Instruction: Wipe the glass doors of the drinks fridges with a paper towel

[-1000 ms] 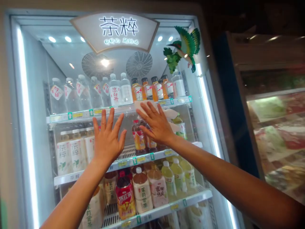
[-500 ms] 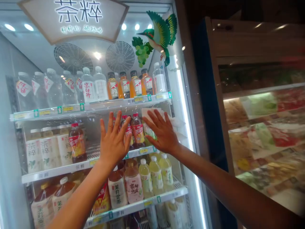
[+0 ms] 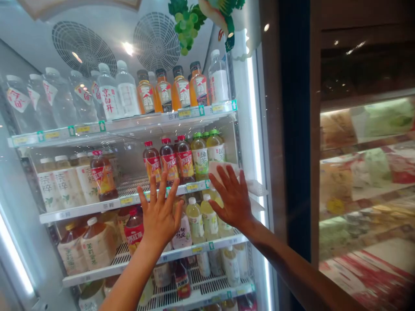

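Note:
My left hand [image 3: 160, 211] lies flat with its fingers spread against the glass door of a drinks cooler, with nothing held in it. Beside it, my right hand [image 3: 234, 199] is also stretched out flat, over a thin white sheet [image 3: 257, 188] like a wipe or paper. Parts of that sheet show above the fingers and to the right of the palm; the rest is hidden under the hand. Behind the glass, red-capped tea bottles [image 3: 185, 160] and green-capped bottles [image 3: 199, 157] stand just above my fingers.
Clear water bottles [image 3: 110, 95] and orange drinks [image 3: 180, 90] fill the top shelf. White-labelled bottles [image 3: 65, 185] stand at the left. Grape and bird stickers [image 3: 186, 30] decorate the upper glass. A bright light strip [image 3: 256, 125] runs down the right side. Another chiller [image 3: 366, 168] with packaged goods stands to the right.
Both hands have slid lower on the glass, the right one also a little to the right, with the white sheet under it. The view has tilted down and come closer.

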A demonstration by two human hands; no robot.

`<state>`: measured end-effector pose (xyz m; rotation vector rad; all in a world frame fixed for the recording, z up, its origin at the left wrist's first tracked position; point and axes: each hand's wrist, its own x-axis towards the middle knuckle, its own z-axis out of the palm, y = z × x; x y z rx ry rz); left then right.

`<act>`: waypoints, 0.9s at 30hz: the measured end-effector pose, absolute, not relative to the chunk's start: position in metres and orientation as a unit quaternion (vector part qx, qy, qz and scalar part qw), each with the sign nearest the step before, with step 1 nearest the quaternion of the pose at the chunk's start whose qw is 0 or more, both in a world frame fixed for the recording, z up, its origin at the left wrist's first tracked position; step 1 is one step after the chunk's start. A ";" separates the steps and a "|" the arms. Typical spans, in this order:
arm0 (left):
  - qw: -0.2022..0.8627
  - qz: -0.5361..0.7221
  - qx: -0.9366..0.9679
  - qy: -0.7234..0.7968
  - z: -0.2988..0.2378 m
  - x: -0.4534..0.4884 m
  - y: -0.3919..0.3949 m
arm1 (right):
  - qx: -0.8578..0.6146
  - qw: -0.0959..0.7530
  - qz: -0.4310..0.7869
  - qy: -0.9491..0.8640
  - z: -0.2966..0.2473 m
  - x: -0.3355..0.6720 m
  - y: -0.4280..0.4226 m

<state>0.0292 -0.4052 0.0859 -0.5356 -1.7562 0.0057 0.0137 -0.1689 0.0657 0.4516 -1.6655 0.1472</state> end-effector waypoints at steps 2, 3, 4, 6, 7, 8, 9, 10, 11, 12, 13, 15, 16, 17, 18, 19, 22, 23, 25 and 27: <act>0.607 0.006 -0.231 -0.760 0.078 0.030 -0.408 | 0.163 0.657 0.097 -0.730 0.056 0.016 -0.182; 0.606 0.007 -0.234 -0.760 0.075 0.030 -0.409 | 0.162 0.655 0.102 -0.731 0.053 0.017 -0.189; 0.604 0.008 -0.236 -0.762 0.075 0.031 -0.411 | 0.176 0.649 0.094 -0.735 0.050 0.017 -0.196; 0.598 0.006 -0.236 -0.766 0.075 0.032 -0.417 | 0.215 0.635 0.065 -0.739 0.047 0.018 -0.210; 0.596 0.005 -0.235 -0.768 0.076 0.032 -0.422 | 0.217 0.634 0.064 -0.739 0.046 0.018 -0.216; 0.596 0.006 -0.233 -0.768 0.077 0.033 -0.428 | 0.204 0.639 0.075 -0.738 0.045 0.018 -0.222; 0.598 0.008 -0.230 -0.768 0.078 0.033 -0.435 | 0.186 0.644 0.089 -0.737 0.045 0.018 -0.228; 0.600 0.010 -0.227 -0.767 0.079 0.034 -0.443 | 0.181 0.644 0.096 -0.738 0.046 0.018 -0.235; 0.603 0.012 -0.225 -0.766 0.079 0.034 -0.452 | 0.191 0.638 0.092 -0.741 0.047 0.018 -0.241; 0.605 0.014 -0.222 -0.765 0.080 0.034 -0.462 | 0.211 0.630 0.080 -0.743 0.048 0.018 -0.249; 0.606 0.015 -0.218 -0.765 0.080 0.035 -0.472 | 0.229 0.624 0.067 -0.744 0.049 0.018 -0.256; 0.607 0.016 -0.209 -0.766 0.081 0.036 -0.492 | 0.219 0.629 0.074 -0.742 0.052 0.017 -0.273; 0.607 0.018 -0.207 -0.767 0.082 0.036 -0.502 | 0.199 0.637 0.089 -0.739 0.054 0.017 -0.281; 0.607 0.020 -0.207 -0.767 0.082 0.037 -0.512 | 0.187 0.643 0.098 -0.736 0.055 0.017 -0.291; 0.606 0.021 -0.207 -0.768 0.082 0.037 -0.521 | 0.193 0.643 0.094 -0.735 0.057 0.017 -0.301; 0.606 0.020 -0.207 -0.768 0.082 0.038 -0.531 | 0.214 0.640 0.079 -0.734 0.058 0.017 -0.311; 0.607 0.013 -0.201 -0.769 0.082 0.038 -0.559 | 0.238 0.639 0.061 -0.729 0.063 0.017 -0.343; 0.609 0.010 -0.198 -0.768 0.082 0.038 -0.568 | 0.220 0.644 0.073 -0.729 0.065 0.017 -0.354; 0.612 0.009 -0.200 -0.765 0.081 0.038 -0.587 | 0.204 0.647 0.082 -0.730 0.068 0.018 -0.377; 0.614 0.009 -0.206 -0.762 0.081 0.037 -0.605 | 0.239 0.635 0.053 -0.733 0.071 0.018 -0.399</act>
